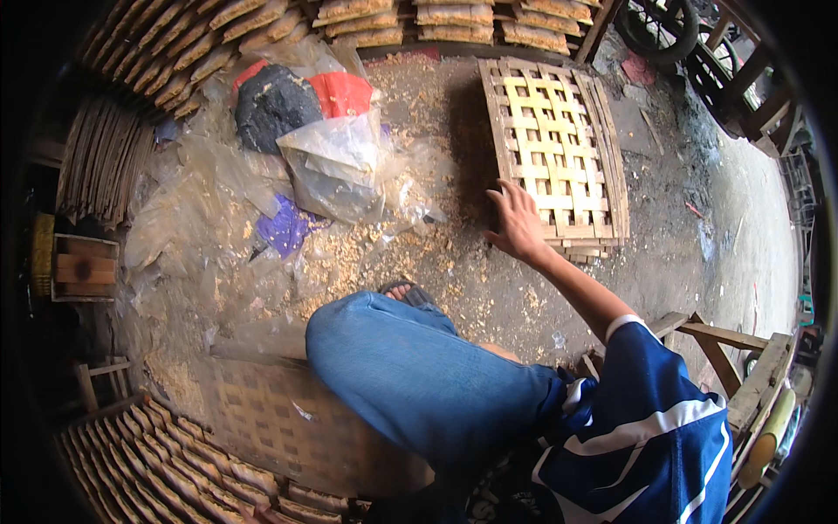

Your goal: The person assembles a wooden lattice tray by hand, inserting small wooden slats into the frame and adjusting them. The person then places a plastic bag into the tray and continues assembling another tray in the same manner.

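My right hand (517, 217) reaches out to the left edge of a stack of woven bamboo trays (559, 157). Its fingers are spread and lie by the wooden rim; whether they touch it I cannot tell. Pale and yellow strips criss-cross the top tray, with square gaps between them. At the bottom edge of the view, a sliver of what looks like my left hand (260, 516) shows beside a row of stacked, loaded trays (175, 454). Its fingers are too cut off to read.
Crumpled clear plastic sheets (201, 192), a black bag (275, 106) and a purple scrap (286, 227) litter the crumb-strewn floor. More loaded tray stacks (454, 16) line the back. A wooden frame (724, 341) stands at right, a wheel (659, 35) at the far right. My bent knee (349, 327) fills the middle.
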`<control>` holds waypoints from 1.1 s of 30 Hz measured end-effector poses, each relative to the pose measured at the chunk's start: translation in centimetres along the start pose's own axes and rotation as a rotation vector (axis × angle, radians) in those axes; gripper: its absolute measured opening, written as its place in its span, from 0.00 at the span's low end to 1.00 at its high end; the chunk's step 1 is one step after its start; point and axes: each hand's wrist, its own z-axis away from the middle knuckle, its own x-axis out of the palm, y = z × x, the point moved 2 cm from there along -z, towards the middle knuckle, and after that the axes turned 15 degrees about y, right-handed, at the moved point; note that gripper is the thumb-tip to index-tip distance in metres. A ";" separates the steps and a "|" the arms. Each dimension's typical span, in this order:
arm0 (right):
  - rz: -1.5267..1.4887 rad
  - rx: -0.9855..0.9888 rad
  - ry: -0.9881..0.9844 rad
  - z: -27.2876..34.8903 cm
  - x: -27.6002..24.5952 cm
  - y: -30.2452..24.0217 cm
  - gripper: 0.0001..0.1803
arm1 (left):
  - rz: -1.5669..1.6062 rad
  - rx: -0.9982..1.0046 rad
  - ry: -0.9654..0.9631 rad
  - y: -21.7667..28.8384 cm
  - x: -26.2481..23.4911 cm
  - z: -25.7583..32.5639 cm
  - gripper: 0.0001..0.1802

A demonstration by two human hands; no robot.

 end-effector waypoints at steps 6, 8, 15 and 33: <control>0.359 0.043 -0.204 6.0 1.4 11.4 0.60 | 0.114 0.010 0.205 -2.7 -0.4 -1.8 0.33; 0.294 -0.016 -0.122 6.4 2.6 12.7 0.53 | 0.178 0.043 0.249 -4.1 0.3 -2.0 0.32; 0.158 -0.141 -0.126 4.3 -5.5 9.0 0.16 | 0.231 -0.145 0.137 -5.9 2.3 -1.9 0.25; 0.111 -0.479 0.853 -23.4 -44.1 8.5 0.06 | 0.506 -0.170 0.244 -8.6 2.6 -2.6 0.25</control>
